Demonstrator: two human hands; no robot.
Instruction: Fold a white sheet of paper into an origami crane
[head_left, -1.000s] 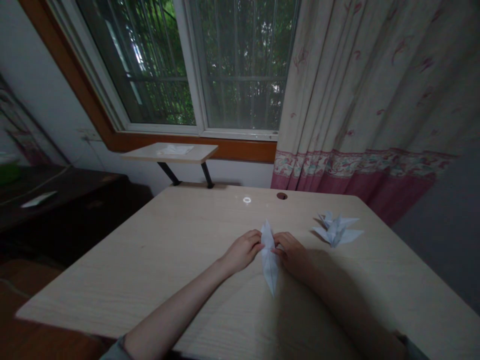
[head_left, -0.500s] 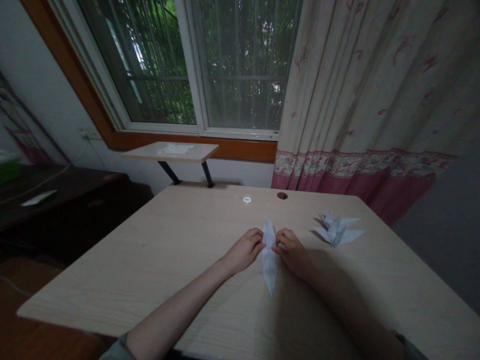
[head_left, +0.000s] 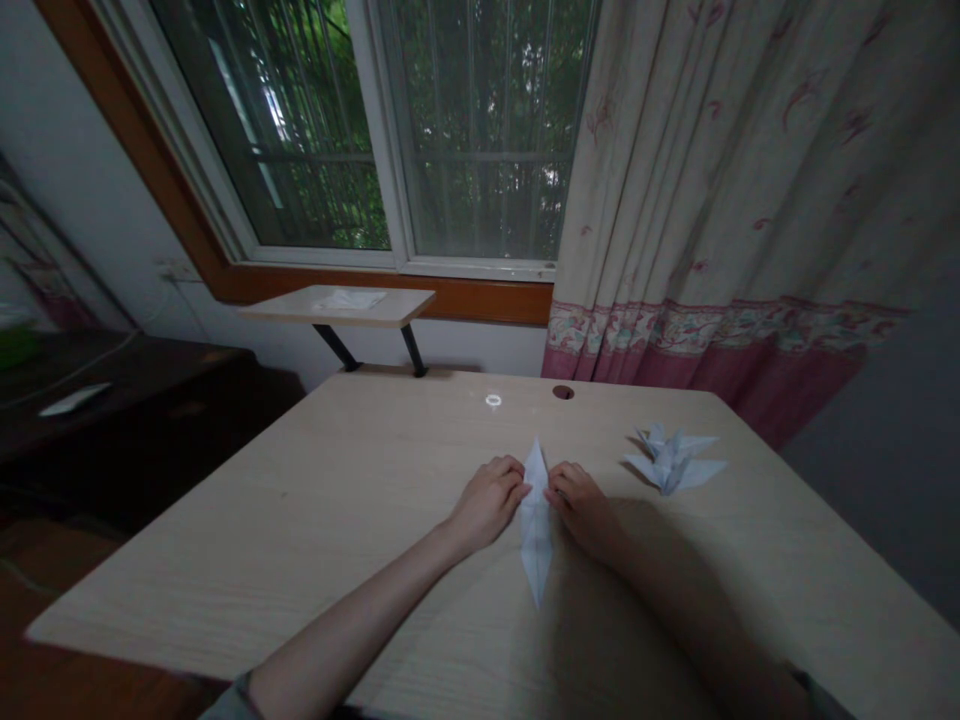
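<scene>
Folded white paper form [head_left: 535, 540], narrow with pointed ends, resting on pale wood desk [head_left: 247, 560], lower centre of frame. Probably very light, thin, easily creased; safer to hold at thick middle, not at fragile tips. Left hand [head_left: 487, 505] and right hand [head_left: 581, 503] pinching both sides, fingers curled, forearms angled inward. Finished paper crane [head_left: 671, 462] lying well right.

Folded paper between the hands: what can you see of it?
Long, narrow folded white paper, pointed at both ends, creased lengthwise. It lies on the pale wood-grain table, pointing toward the window. The left hand and right hand pinch its sides near the upper end.
</scene>
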